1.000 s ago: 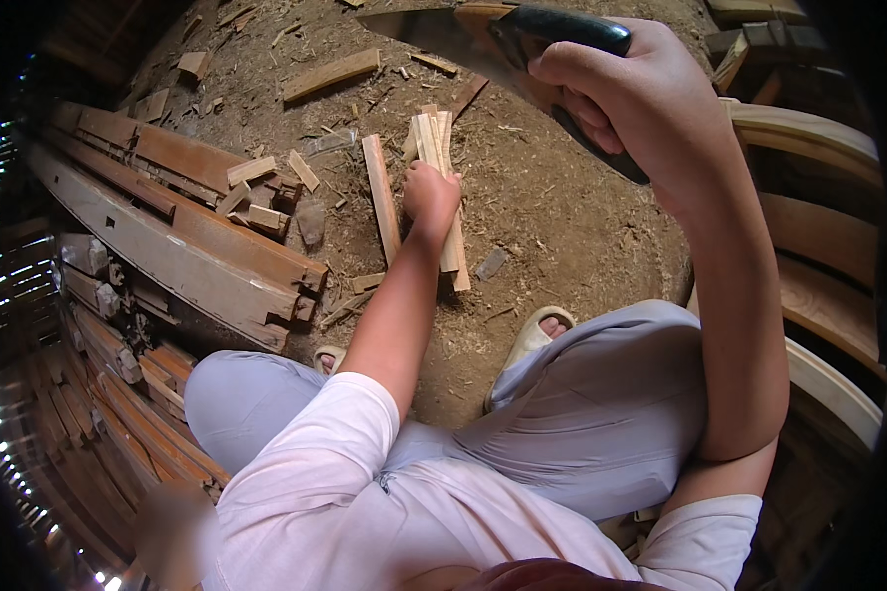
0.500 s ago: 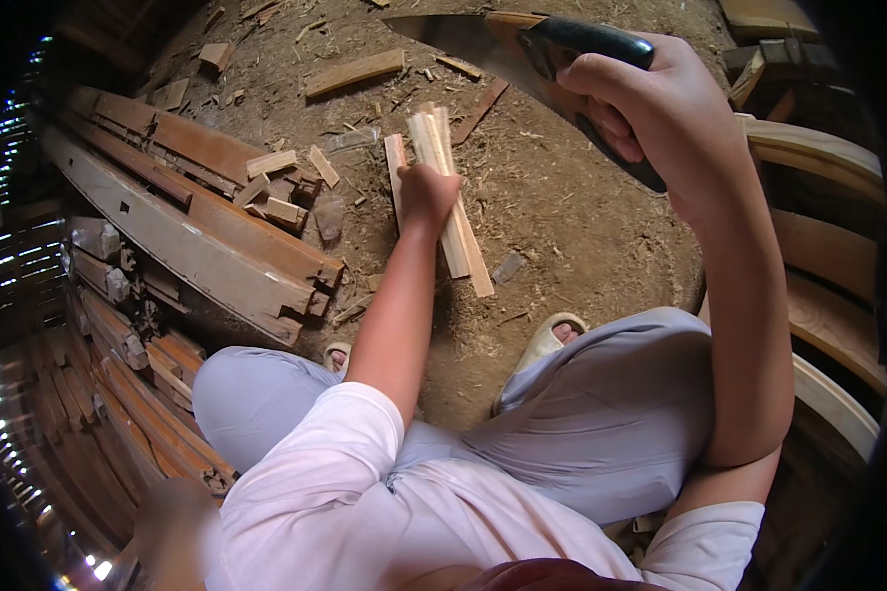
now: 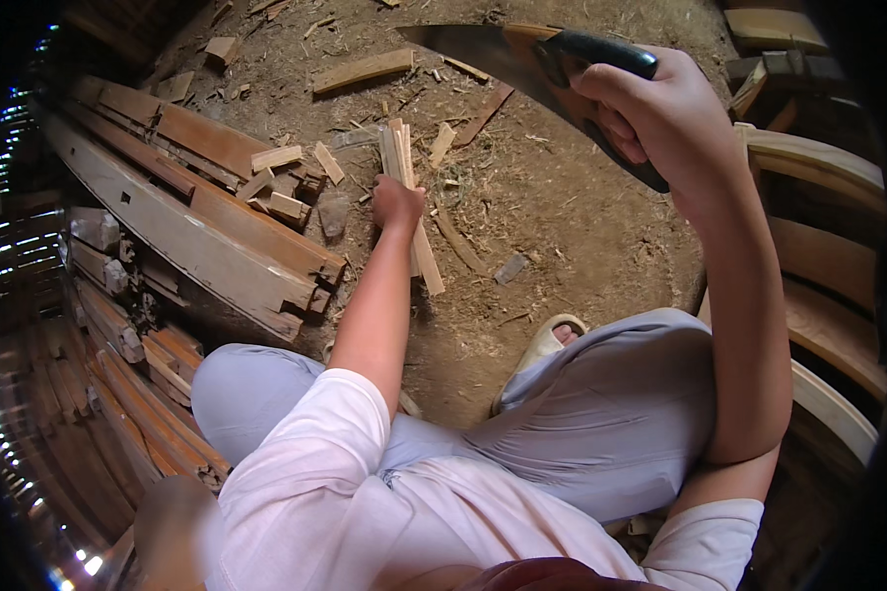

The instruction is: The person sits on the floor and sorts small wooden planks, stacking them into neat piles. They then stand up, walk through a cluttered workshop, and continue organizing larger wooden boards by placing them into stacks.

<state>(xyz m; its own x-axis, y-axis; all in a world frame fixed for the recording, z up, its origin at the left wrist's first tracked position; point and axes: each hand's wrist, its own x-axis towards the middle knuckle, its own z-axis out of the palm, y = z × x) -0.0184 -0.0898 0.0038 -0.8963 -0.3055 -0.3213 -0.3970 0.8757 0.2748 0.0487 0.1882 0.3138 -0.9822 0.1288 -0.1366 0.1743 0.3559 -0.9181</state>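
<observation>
My left hand (image 3: 399,204) is closed around several thin, pale wooden strips (image 3: 397,148) in front of me, just above the dirt floor. The strips stick out past both sides of my fist, the longest running toward me. Raised at the upper right, my right hand (image 3: 631,113) grips the dark handle of a handsaw (image 3: 522,71). Its tapering blade points to the left, over the far floor and apart from the strips. The saw's teeth cannot be made out.
Long timber beams (image 3: 197,236) lie at the left, with small wood offcuts (image 3: 284,205) on them. A curved board (image 3: 365,71) rests on the far floor (image 3: 581,246) among shavings. Curved wooden pieces (image 3: 818,158) stand at the right. A sandal (image 3: 542,355) shows by my right knee.
My left hand has moved left with the wooden strips, uncovering wood scraps and shavings on the floor. The handsaw in my right hand has dropped slightly and shifted a little to the right.
</observation>
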